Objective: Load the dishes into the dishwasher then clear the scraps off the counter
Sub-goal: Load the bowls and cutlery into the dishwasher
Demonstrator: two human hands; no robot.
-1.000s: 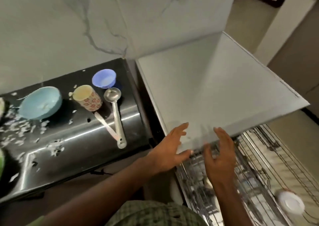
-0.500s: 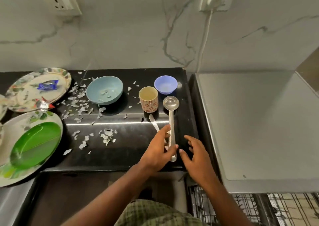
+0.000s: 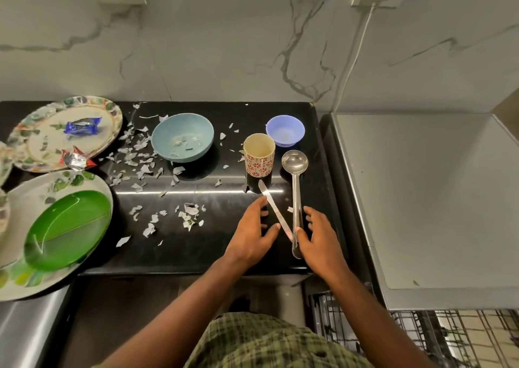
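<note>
On the black counter (image 3: 213, 244) a steel ladle (image 3: 295, 196) and a small knife (image 3: 271, 207) lie side by side near the front right. My left hand (image 3: 252, 232) hovers open just left of the knife, thumb close to its handle. Open as well, my right hand (image 3: 320, 235) sits right of the ladle with its thumb against the handle. Behind them stand a patterned cup (image 3: 259, 155), a purple bowl (image 3: 285, 130) and a blue bowl (image 3: 182, 137). Paper scraps (image 3: 140, 157) litter the counter. The dishwasher rack (image 3: 415, 336) shows at the bottom right.
At the left, a floral plate (image 3: 42, 143) holds candy wrappers and a green plate (image 3: 67, 227) sits on another floral plate. The grey dishwasher top (image 3: 435, 199) borders the counter on the right. A marble wall with sockets and a cable stands behind.
The view swung left from the dishwasher to the counter. Both hands left the rack and came down on either side of the knife and ladle.
</note>
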